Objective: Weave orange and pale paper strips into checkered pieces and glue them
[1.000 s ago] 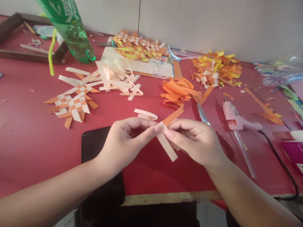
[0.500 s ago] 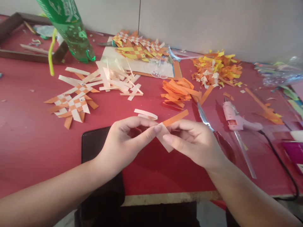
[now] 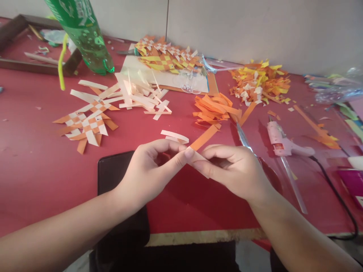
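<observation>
My left hand (image 3: pixel 150 170) and my right hand (image 3: pixel 232 170) meet over the red table (image 3: pixel 34 166), fingertips pinched together on paper strips. An orange strip (image 3: pixel 203 137) sticks up and away from the pinch. A pale cream strip (image 3: pixel 202 166) runs along my right fingers, mostly hidden by them. A loose cream strip (image 3: pixel 174 136) lies on the table just behind my left fingers.
Woven orange-and-white pieces (image 3: pixel 85 122) lie at the left, loose cream strips (image 3: pixel 141 96) and orange strips (image 3: pixel 215 107) behind my hands. Scissors (image 3: pixel 244 138) and a pink glue gun (image 3: pixel 283 141) lie at the right. A green bottle (image 3: pixel 85 34) leans at the back. A dark phone (image 3: pixel 113 177) lies under my left wrist.
The cream strip that hung below my hands a second ago is now drawn in along my right fingers. The orange strip's free end has tilted a little. Both hands stay in place.
</observation>
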A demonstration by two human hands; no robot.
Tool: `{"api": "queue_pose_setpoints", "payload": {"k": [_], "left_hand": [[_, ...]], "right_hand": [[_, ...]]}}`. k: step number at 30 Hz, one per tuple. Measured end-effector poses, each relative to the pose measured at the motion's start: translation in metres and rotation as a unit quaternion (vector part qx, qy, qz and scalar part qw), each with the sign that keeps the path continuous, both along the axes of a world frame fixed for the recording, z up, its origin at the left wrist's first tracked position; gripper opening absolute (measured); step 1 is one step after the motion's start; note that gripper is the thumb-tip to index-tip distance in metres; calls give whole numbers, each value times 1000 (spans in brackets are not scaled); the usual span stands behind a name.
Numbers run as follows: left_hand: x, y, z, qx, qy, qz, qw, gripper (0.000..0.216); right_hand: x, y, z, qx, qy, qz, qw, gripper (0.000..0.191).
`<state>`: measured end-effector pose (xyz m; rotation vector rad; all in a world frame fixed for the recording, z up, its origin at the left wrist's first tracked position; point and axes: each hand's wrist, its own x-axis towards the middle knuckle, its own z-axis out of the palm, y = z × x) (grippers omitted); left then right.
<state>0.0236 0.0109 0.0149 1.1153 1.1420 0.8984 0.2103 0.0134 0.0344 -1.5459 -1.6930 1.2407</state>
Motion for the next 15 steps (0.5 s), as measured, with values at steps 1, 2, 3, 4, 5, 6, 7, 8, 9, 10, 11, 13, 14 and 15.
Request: {"api": "queue_pose_setpoints", "payload": {"k": [1, 2, 3, 4, 5, 6, 7, 8, 9, 10, 11, 13, 14, 15], "left_hand": [[0, 0, 1, 2, 9, 3, 1000, 24], [-1, 0, 1, 4, 14, 7, 1000, 25], [-1, 0, 2, 7, 15, 10, 1000, 26], [-1, -1, 2, 11, 11, 13, 1000, 25], [-2, -1, 2, 16, 4, 13, 1000, 24], [-2, -1, 2, 20, -3, 14, 1000, 23], [-2, -1, 2, 23, -10, 14, 1000, 22], [-2, -1, 2, 22, -15, 14, 1000, 21], [-2, -1, 1, 19, -18, 15, 1000, 21], [-2, -1, 1, 13, -21, 14, 1000, 21], [-2, -1, 0, 8, -23, 15, 1000, 21], [-1, 0, -1, 5, -25, 19, 999, 20], [-1, 0, -2, 5, -27, 22, 999, 18], [-1, 0, -3, 7, -31, 25, 999, 17]], "right_hand": [[0, 0, 1, 6, -8, -4, 1000, 31], [0, 0, 1, 12, -15, -12, 1000, 32], [1, 0, 2, 19, -21, -18, 999, 33], [1, 0, 2, 26, -25, -18, 999, 33], [1, 0, 2, 32, -25, -14, 999, 33], [0, 0, 2, 35, -23, -10, 999, 34], [0, 0, 2, 36, -19, -8, 999, 34], [0, 0, 2, 34, -13, -10, 999, 35], [0, 0, 2, 30, -8, -14, 999, 36], [0, 0, 2, 27, -4, -17, 999, 37], [0, 0, 1, 24, -1, -16, 1000, 37], [0, 0, 0, 22, 3, -7, 1000, 36], [1, 0, -1, 22, 5, -4, 1000, 35], [1, 1, -2, 24, 8, -3, 1000, 34]]}}
